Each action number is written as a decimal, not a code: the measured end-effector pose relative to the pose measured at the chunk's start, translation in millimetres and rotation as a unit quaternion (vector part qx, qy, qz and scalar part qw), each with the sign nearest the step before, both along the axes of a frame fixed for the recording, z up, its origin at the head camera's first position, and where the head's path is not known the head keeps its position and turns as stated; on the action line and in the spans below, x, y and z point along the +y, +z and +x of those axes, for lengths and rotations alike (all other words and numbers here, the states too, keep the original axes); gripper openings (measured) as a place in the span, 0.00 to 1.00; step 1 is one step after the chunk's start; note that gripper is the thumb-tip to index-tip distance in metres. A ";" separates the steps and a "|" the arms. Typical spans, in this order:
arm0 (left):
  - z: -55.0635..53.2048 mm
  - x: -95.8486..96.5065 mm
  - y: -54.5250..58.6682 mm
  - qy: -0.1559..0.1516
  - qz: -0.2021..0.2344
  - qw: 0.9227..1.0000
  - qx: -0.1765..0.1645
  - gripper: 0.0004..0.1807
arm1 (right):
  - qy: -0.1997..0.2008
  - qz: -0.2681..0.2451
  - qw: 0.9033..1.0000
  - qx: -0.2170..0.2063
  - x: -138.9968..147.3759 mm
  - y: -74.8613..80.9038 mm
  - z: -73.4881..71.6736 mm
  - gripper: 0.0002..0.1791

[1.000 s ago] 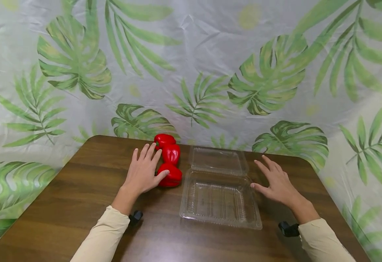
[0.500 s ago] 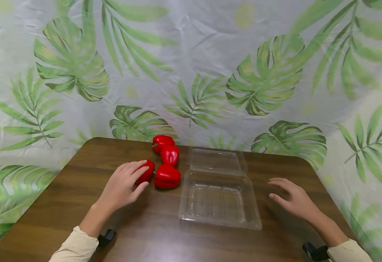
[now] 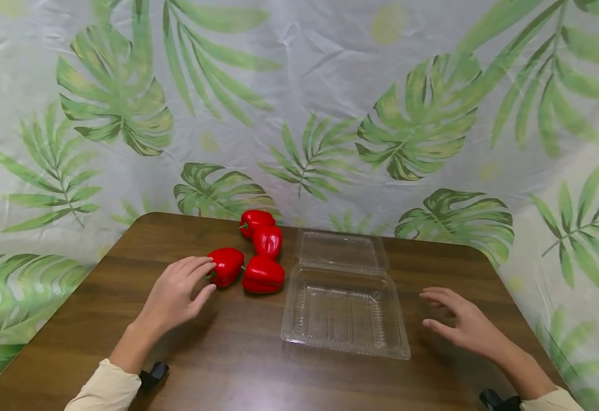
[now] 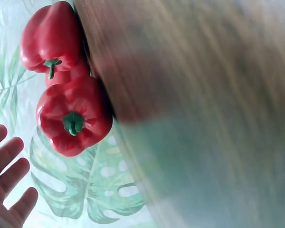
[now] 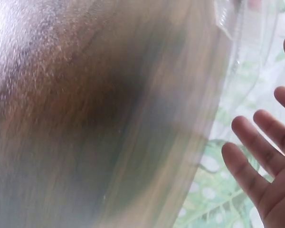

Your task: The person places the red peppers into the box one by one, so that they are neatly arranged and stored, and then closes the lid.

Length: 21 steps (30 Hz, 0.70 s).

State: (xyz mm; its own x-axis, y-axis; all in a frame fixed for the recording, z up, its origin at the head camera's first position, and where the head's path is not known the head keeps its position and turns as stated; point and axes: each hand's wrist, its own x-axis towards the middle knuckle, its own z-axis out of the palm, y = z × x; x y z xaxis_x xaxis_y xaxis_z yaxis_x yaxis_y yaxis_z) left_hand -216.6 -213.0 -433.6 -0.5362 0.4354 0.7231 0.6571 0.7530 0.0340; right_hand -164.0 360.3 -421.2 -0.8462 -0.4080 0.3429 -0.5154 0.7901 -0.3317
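Several glossy red bell peppers with green stems sit close together on the table. The front-left bell pepper (image 3: 226, 267) lies nearest my left hand (image 3: 176, 294), whose fingertips overlap its left edge in the head view. In the left wrist view, the spread fingers are apart from the stem-forward bell pepper (image 4: 88, 102). To the right of the peppers lies a clear plastic clamshell container (image 3: 340, 314), its lid (image 3: 337, 251) folded back and nothing inside. My right hand (image 3: 463, 322) hovers right of the container, fingers loosely bent; the right wrist view shows them spread and holding nothing.
A brown wood-grain table (image 3: 237, 365) bears everything. Behind its far edge hangs a pale curtain (image 3: 320, 68) printed with green leaves. Dark wrist cameras sit under both forearms, near the light sleeves (image 3: 106, 388).
My left hand has drawn back left and toward me, uncovering the front-left bell pepper. My right hand has moved rightward and nearer me, away from the container. The container stays in place.
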 end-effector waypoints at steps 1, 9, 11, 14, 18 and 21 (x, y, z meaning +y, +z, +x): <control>-1.4 1.5 -0.6 -0.003 -0.001 1.000 0.002 0.23 | -0.001 0.006 1.000 -0.003 -1.3 0.2 0.4 0.28; -3.2 6.4 -3.1 0.003 0.000 1.000 -0.023 0.25 | 0.044 0.017 0.999 -0.001 -18.9 1.8 -2.3 0.37; -1.0 6.0 -3.9 0.007 0.000 0.999 -0.036 0.26 | 0.064 0.011 0.998 -0.014 -23.4 0.7 -3.8 0.40; 1.7 5.2 -5.7 0.015 0.000 0.999 -0.049 0.27 | 0.085 0.013 0.995 -0.042 -29.7 -2.6 -5.7 0.41; 1.2 6.0 -6.2 0.020 0.003 0.998 -0.054 0.27 | 0.094 0.022 0.994 -0.057 -34.7 -6.1 -6.8 0.41; 0.6 6.6 -5.7 0.020 0.000 0.998 -0.056 0.27 | 0.097 0.024 0.994 -0.053 -36.1 -7.7 -6.6 0.42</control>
